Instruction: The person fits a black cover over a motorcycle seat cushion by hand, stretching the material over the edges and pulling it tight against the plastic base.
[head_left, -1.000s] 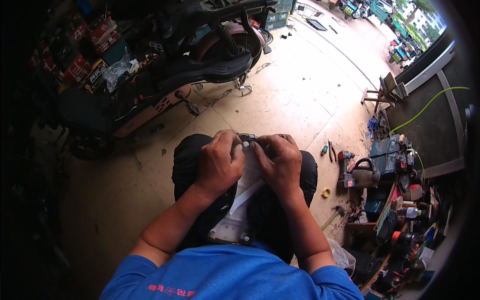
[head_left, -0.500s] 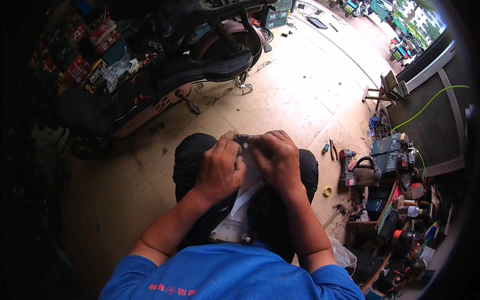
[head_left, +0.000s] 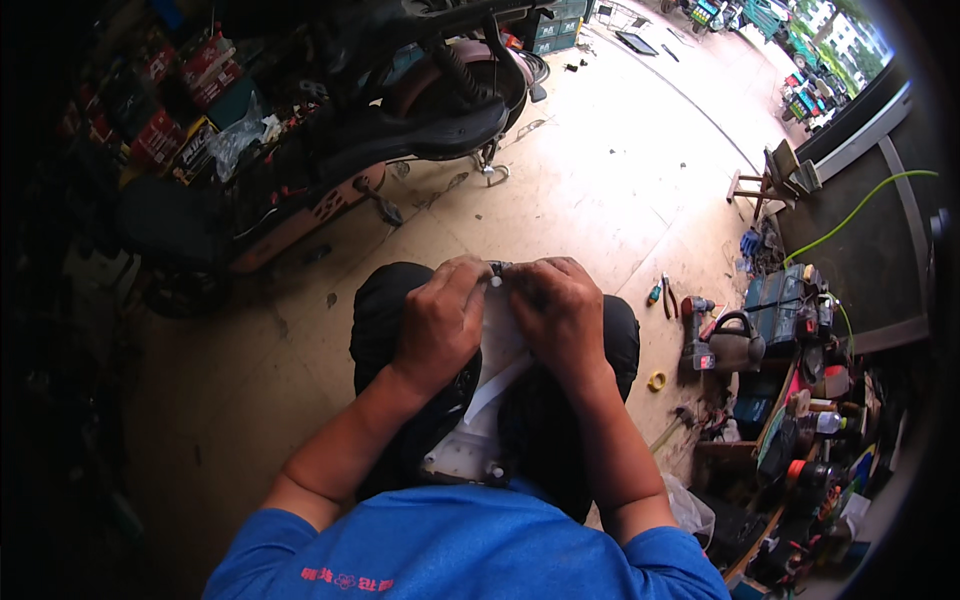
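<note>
A long, translucent white plastic part (head_left: 500, 330) lies lengthwise between my black-trousered thighs, with a white strip (head_left: 480, 400) across it and small fittings at its lower end. My left hand (head_left: 442, 322) pinches the dark top end (head_left: 495, 267) of this part from the left, fingers curled. My right hand (head_left: 560, 318) grips the same end from the right, thumb bent inward. A small white round piece (head_left: 496, 281) shows between my thumbs. What exactly my fingertips hold at the dark end is partly hidden.
A pink-and-black electric scooter (head_left: 335, 205) stands ahead-left beside boxes. At right are pliers (head_left: 670, 298), a screwdriver (head_left: 654, 293), a cordless drill (head_left: 694, 330), a kettle (head_left: 732, 346), a yellow tape roll (head_left: 657, 381), a cluttered shelf (head_left: 760, 440) and a wooden chair (head_left: 768, 185). Vehicles (head_left: 800, 100) stand outside.
Both hands have shifted slightly upward and right with the top of the plastic part, staying closed on it. My knees have moved a little to the right in the picture.
</note>
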